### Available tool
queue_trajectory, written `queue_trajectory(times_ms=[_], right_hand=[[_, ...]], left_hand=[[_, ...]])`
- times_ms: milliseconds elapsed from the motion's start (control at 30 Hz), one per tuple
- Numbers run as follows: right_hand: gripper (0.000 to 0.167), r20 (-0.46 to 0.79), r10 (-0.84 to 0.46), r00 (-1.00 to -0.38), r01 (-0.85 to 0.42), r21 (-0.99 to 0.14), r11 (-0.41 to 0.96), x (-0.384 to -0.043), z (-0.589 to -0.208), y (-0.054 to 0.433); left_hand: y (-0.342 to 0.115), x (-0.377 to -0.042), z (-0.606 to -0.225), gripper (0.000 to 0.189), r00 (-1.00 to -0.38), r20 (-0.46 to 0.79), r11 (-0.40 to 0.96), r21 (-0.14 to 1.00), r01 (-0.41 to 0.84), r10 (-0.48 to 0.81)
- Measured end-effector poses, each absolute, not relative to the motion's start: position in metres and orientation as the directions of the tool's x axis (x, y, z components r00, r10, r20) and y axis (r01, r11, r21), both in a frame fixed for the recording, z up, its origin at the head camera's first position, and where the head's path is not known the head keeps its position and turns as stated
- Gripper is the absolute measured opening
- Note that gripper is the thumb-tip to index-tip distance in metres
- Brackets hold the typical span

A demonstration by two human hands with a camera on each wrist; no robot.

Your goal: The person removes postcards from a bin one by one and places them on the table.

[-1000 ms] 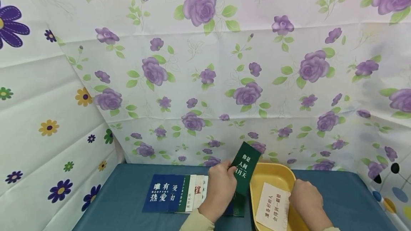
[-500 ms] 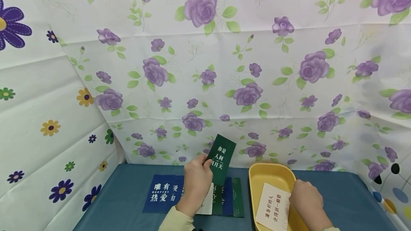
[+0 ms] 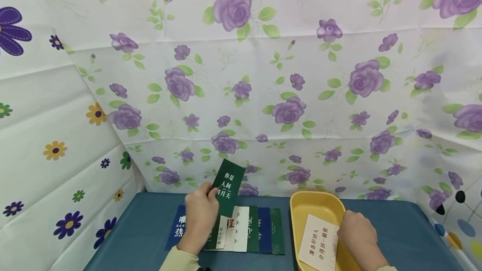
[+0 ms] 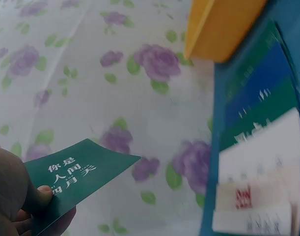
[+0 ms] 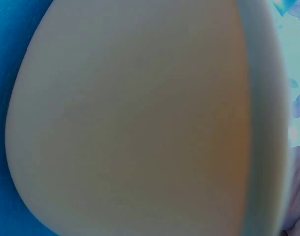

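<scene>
My left hand (image 3: 201, 212) pinches a dark green card (image 3: 230, 183) with white Chinese characters, thumb on its printed face. The card is raised and tilted above a row of overlapping cards (image 3: 253, 229) on the table. In the left wrist view the same green card (image 4: 86, 172) points away from the thumb, with the row to its right. My right hand (image 3: 357, 235) grips the right rim of a yellow tray (image 3: 308, 198). Inside the tray lies a cream card (image 3: 320, 241) with dark characters. Up close in the right wrist view, the tray's outer wall (image 5: 130, 118) fills most of the picture.
The row holds several blue, green and white cards, its left part behind my left hand. A blue-green table (image 3: 124, 229) lies under everything. Behind it hangs a white cloth (image 3: 260, 95) printed with purple roses, and a flowered cloth (image 3: 75, 179) closes the left side.
My left hand has carried the green card leftward, from beside the tray to over the left part of the row. The right hand stays on the tray's rim.
</scene>
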State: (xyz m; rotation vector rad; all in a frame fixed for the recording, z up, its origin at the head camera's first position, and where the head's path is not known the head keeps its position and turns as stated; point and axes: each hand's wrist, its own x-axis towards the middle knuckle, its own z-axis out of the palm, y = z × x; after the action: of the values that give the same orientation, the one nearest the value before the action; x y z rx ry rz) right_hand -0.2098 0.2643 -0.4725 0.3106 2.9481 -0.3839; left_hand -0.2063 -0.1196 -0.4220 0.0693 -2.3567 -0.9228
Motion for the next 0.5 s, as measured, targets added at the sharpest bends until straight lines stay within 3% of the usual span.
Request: queue_trajectory(times_ms=[500], right_hand=[[0.019, -0.176, 0.192, -0.966, 0.230, -0.230, 0.946, -0.210, -0.472, 0.263]], left_hand=[[-0.188, -0.206, -0.446, 0.020, -0.850, 0.407, 0.813, 0.581, -0.041, -0.334]])
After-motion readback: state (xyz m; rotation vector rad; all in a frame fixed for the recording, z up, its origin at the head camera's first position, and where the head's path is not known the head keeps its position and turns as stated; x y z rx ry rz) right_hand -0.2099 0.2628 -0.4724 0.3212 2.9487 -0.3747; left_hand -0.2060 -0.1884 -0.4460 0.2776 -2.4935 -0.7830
